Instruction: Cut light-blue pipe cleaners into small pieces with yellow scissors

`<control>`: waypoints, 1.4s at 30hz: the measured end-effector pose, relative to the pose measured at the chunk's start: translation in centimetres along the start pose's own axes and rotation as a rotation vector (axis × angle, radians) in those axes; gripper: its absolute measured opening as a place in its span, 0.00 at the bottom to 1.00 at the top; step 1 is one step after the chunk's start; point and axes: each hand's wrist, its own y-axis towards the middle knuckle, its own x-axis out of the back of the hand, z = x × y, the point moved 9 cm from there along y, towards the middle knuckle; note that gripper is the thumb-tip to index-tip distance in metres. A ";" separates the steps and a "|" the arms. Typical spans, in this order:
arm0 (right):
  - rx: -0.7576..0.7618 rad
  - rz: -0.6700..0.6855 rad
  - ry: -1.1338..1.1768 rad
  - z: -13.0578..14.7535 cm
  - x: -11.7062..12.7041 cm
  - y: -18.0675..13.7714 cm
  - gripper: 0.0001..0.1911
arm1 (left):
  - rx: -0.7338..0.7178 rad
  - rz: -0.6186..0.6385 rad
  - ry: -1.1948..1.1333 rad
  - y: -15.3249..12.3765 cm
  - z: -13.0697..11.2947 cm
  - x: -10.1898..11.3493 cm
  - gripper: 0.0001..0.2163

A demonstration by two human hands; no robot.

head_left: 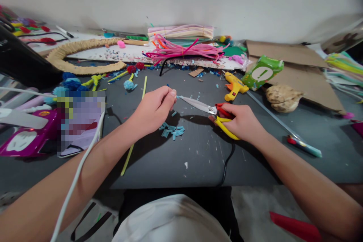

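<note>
My right hand grips the red and yellow handles of a pair of scissors, whose steel blades point left. My left hand is pinched shut at the blade tips on a tiny blue piece that barely shows. Under the blades lies a small heap of cut blue bits on the dark grey mat. A long yellow-green stick runs under my left forearm.
A yellow glue gun, a green packet and a beige lump lie to the right. Pink pipe cleaners and a woven ring sit at the back. Pompoms, a magenta box and a white cable crowd the left.
</note>
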 end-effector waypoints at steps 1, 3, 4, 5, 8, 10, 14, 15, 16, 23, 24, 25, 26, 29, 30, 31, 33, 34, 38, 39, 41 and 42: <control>-0.005 -0.003 0.008 0.0 0.0 0.0 0.19 | 0.000 -0.001 -0.004 0.0 0.0 0.0 0.18; -0.025 -0.019 0.037 -0.1 0.1 -0.1 0.20 | -0.003 -0.002 -0.015 0.0 0.0 0.0 0.18; -0.037 -0.028 0.055 -0.2 0.2 -0.1 0.20 | -0.004 -0.001 -0.019 0.0 0.0 0.0 0.18; -0.047 -0.035 0.070 -0.2 0.3 -0.2 0.20 | -0.005 0.000 -0.022 0.0 0.1 -0.1 0.18; -0.059 -0.033 0.087 -0.2 0.3 -0.2 0.18 | -0.012 -0.001 -0.035 0.0 0.0 -0.1 0.17; -0.062 -0.018 0.086 -0.2 0.2 -0.2 0.17 | -0.010 -0.003 -0.049 0.0 0.1 -0.1 0.17; -0.062 0.007 0.077 -0.4 0.0 -0.2 0.17 | 0.000 0.000 -0.075 0.0 0.2 -0.3 0.16; -0.057 0.011 0.069 -0.4 -0.1 -0.2 0.17 | -0.001 0.000 -0.078 0.0 0.2 -0.3 0.16; -0.052 0.012 0.061 -0.4 -0.1 -0.1 0.17 | -0.001 0.001 -0.080 0.0 0.2 -0.3 0.16; -0.025 0.016 0.042 -0.2 -0.1 -0.1 0.17 | -0.005 -0.001 -0.078 -0.1 0.1 -0.2 0.16; -0.021 0.013 0.037 -0.1 -0.1 -0.1 0.18 | -0.004 -0.001 -0.080 -0.1 0.1 -0.2 0.16; -0.017 0.011 0.032 -0.1 -0.1 -0.1 0.18 | -0.001 0.001 -0.080 -0.1 0.1 -0.2 0.16; -0.013 0.007 0.028 -0.1 0.0 0.0 0.18 | 0.004 0.003 -0.081 -0.1 0.2 -0.2 0.16; -0.003 -0.011 0.016 0.0 0.1 0.0 0.19 | 0.018 0.003 -0.085 -0.1 0.2 -0.3 0.16; -0.003 -0.016 0.015 -0.1 0.1 0.0 0.20 | 0.021 0.003 -0.085 -0.1 0.2 -0.3 0.16; -0.005 -0.024 0.019 -0.1 0.2 0.0 0.20 | 0.024 0.003 -0.086 -0.2 0.2 -0.3 0.16; -0.024 -0.037 0.037 -0.3 0.3 -0.1 0.20 | 0.027 -0.001 -0.089 -0.2 0.2 -0.2 0.15; -0.038 -0.042 0.050 -0.4 0.3 -0.1 0.20 | 0.028 -0.003 -0.091 -0.2 0.2 -0.2 0.15; -0.066 -0.032 0.078 -0.4 0.2 -0.2 0.18 | 0.030 -0.009 -0.087 -0.2 0.1 -0.1 0.15; -0.064 -0.025 0.077 -0.3 0.2 -0.2 0.18 | 0.030 -0.008 -0.087 -0.2 0.1 -0.1 0.15; -0.060 -0.012 0.071 -0.2 0.1 -0.1 0.18 | 0.029 -0.008 -0.089 -0.1 0.2 -0.2 0.15; -0.058 -0.007 0.067 -0.2 0.0 -0.1 0.17 | 0.028 -0.007 -0.091 -0.1 0.2 -0.2 0.15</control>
